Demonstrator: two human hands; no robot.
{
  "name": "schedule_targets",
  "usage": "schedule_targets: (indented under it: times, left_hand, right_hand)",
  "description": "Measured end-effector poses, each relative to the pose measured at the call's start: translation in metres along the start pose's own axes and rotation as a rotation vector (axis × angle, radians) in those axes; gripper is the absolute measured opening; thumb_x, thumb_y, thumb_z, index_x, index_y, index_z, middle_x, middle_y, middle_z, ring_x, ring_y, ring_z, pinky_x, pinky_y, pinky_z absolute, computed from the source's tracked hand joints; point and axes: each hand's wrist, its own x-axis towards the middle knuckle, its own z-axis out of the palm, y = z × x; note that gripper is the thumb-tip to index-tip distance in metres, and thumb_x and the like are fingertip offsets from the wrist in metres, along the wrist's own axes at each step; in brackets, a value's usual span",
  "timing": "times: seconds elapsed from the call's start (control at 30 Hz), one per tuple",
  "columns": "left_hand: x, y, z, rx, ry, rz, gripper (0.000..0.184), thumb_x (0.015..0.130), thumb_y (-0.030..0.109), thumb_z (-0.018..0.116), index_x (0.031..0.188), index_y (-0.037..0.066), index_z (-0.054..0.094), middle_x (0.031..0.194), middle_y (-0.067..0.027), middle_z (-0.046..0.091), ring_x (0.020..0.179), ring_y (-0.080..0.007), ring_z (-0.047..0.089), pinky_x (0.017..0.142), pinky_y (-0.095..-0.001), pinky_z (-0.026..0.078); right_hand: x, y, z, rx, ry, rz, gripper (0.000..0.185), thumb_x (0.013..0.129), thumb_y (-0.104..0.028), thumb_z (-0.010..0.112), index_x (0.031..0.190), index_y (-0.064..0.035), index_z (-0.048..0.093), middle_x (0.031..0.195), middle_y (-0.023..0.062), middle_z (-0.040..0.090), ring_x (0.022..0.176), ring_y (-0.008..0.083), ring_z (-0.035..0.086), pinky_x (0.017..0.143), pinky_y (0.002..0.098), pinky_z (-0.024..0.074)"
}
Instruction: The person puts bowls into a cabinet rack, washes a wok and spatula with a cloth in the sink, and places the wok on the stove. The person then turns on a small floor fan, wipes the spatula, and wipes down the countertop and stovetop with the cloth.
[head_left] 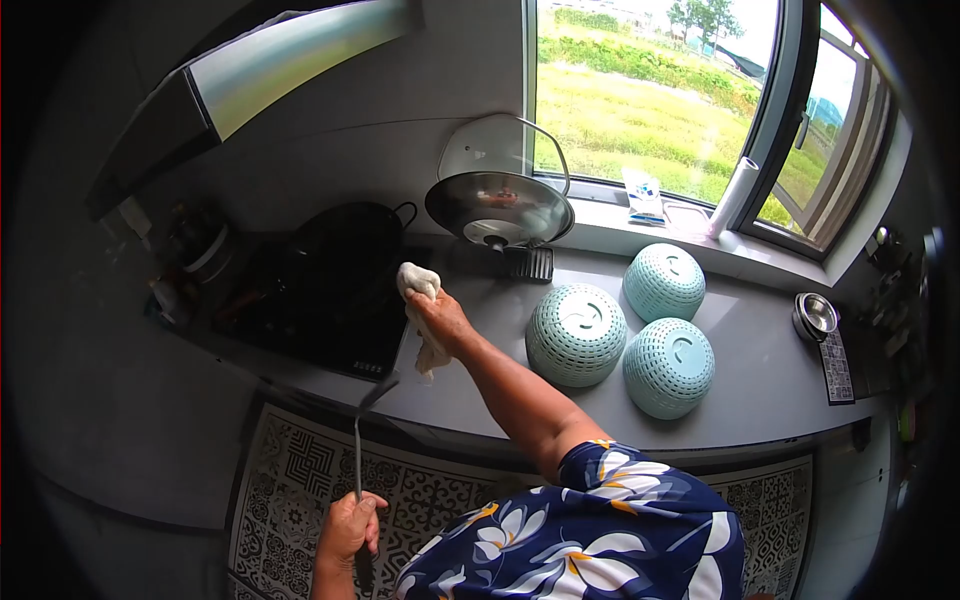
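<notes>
My left hand [350, 527] is closed around the shaft of a long-handled spatula [358, 455], low at the front of the counter. The spatula stands head up, its dark head seen nearly edge-on and its dark handle end below my fingers. My right hand [447, 322] reaches out over the counter, gripping a crumpled white cloth [420, 281] whose lower end hangs down. Beside that hand on the left is a black cooktop [330, 335] with a dark wok [345, 245] at its back. The spatula and cloth are apart.
Three upside-down mint-green baskets [576, 335] sit on the grey counter [480, 400]. A metal wok lid [500, 205] leans at the back wall. Metal bowls [816, 316] stand far right. Above the cooktop juts a range hood [300, 70]; the window [650, 100] is partly open.
</notes>
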Motion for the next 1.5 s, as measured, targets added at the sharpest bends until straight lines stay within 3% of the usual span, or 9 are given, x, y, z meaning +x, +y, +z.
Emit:
schedule_targets:
  times: [0.07, 0.17, 0.23, 0.5, 0.67, 0.77, 1.17, 1.4, 1.5]
  left_hand:
    - [0.001, -0.011, -0.004, 0.921, 0.332, 0.377, 0.012, 0.084, 0.011, 0.053, 0.082, -0.001, 0.052, 0.054, -0.0135, 0.055, 0.047, -0.0270, 0.057, 0.044, -0.0375, 0.044]
    - [0.003, -0.009, 0.001, 1.203, 0.339, 0.382, 0.013, 0.079, 0.008, 0.055, 0.087, -0.001, 0.054, 0.059, -0.0171, 0.057, 0.055, -0.0325, 0.059, 0.049, -0.0394, 0.046]
    - [0.007, -0.012, 0.004, 1.271, 0.359, 0.451, 0.011, 0.079, 0.011, 0.057, 0.085, 0.002, 0.053, 0.055, -0.0131, 0.057, 0.051, -0.0295, 0.059, 0.047, -0.0388, 0.047]
    - [0.005, -0.033, 0.013, 1.183, 0.332, 0.464, 0.023, 0.073, 0.008, 0.060, 0.095, 0.003, 0.055, 0.057, -0.0120, 0.058, 0.052, -0.0281, 0.060, 0.046, -0.0367, 0.046]
    - [-0.006, -0.009, 0.012, 0.069, 0.476, 0.308, 0.017, 0.089, 0.011, 0.045, 0.099, -0.001, 0.052, 0.046, 0.0005, 0.043, 0.035, -0.0086, 0.041, 0.032, -0.0249, 0.036]
    - [0.008, 0.006, -0.010, -0.848, -0.103, 0.371, 0.030, 0.092, 0.017, 0.033, 0.108, -0.003, 0.048, 0.044, 0.0003, 0.034, 0.033, -0.0101, 0.038, 0.030, -0.0258, 0.037]
    - [0.099, 0.018, 0.046, -0.880, -0.481, 0.023, 0.025, 0.092, 0.020, 0.038, 0.097, -0.001, 0.051, 0.046, -0.0017, 0.036, 0.032, -0.0126, 0.036, 0.031, -0.0274, 0.034]
    - [0.099, 0.053, 0.025, -0.805, -0.142, 0.106, 0.026, 0.093, 0.017, 0.035, 0.099, -0.004, 0.050, 0.046, -0.0016, 0.036, 0.031, -0.0122, 0.035, 0.028, -0.0271, 0.034]
    - [0.098, 0.063, -0.001, -0.979, -0.009, 0.192, 0.029, 0.094, 0.016, 0.031, 0.105, -0.004, 0.049, 0.047, 0.0003, 0.036, 0.032, -0.0094, 0.036, 0.029, -0.0231, 0.035]
  right_hand:
    - [-0.028, -0.024, -0.004, 0.071, -0.278, 0.062, 0.054, 0.080, -0.045, 0.053, 0.118, -0.0069, 0.049, 0.100, 0.0127, 0.058, 0.090, 0.0236, 0.057, 0.078, 0.0352, 0.0460]
    - [-0.063, -0.024, 0.018, -0.322, -0.688, -0.048, 0.059, 0.078, -0.047, 0.052, 0.122, -0.0085, 0.047, 0.105, 0.0158, 0.058, 0.101, 0.0303, 0.055, 0.084, 0.0378, 0.0434]
    - [-0.087, -0.001, 0.042, -0.713, -0.633, -0.493, 0.056, 0.077, -0.046, 0.052, 0.118, -0.0078, 0.049, 0.103, 0.0170, 0.059, 0.099, 0.0331, 0.056, 0.084, 0.0394, 0.0433]
    - [-0.071, 0.032, 0.015, -0.710, -0.608, -0.092, 0.045, 0.080, -0.040, 0.048, 0.113, -0.0094, 0.051, 0.100, 0.0174, 0.061, 0.095, 0.0338, 0.057, 0.083, 0.0402, 0.0430]
    - [-0.046, 0.079, -0.008, -0.160, -0.346, 0.228, 0.050, 0.083, -0.044, 0.048, 0.120, -0.0107, 0.045, 0.107, 0.0141, 0.056, 0.093, 0.0307, 0.057, 0.082, 0.0378, 0.0459]
    - [-0.049, 0.071, -0.005, 0.520, -0.420, 0.480, 0.052, 0.082, -0.051, 0.048, 0.119, -0.0137, 0.048, 0.108, 0.0097, 0.054, 0.089, 0.0286, 0.056, 0.080, 0.0409, 0.0468]
    - [-0.041, 0.013, 0.018, 1.688, -0.844, 0.454, 0.046, 0.084, -0.043, 0.049, 0.116, -0.0105, 0.054, 0.109, 0.0153, 0.058, 0.100, 0.0431, 0.053, 0.087, 0.0538, 0.0428]
    - [-0.038, 0.030, 0.014, 1.232, -0.802, 0.640, 0.050, 0.086, -0.046, 0.044, 0.113, -0.0051, 0.050, 0.101, 0.0138, 0.059, 0.088, 0.0279, 0.058, 0.080, 0.0413, 0.0488]
    - [-0.024, 0.062, -0.018, 0.272, -0.498, 0.555, 0.057, 0.086, -0.053, 0.041, 0.112, -0.0032, 0.052, 0.099, 0.0132, 0.058, 0.086, 0.0253, 0.058, 0.076, 0.0385, 0.0480]
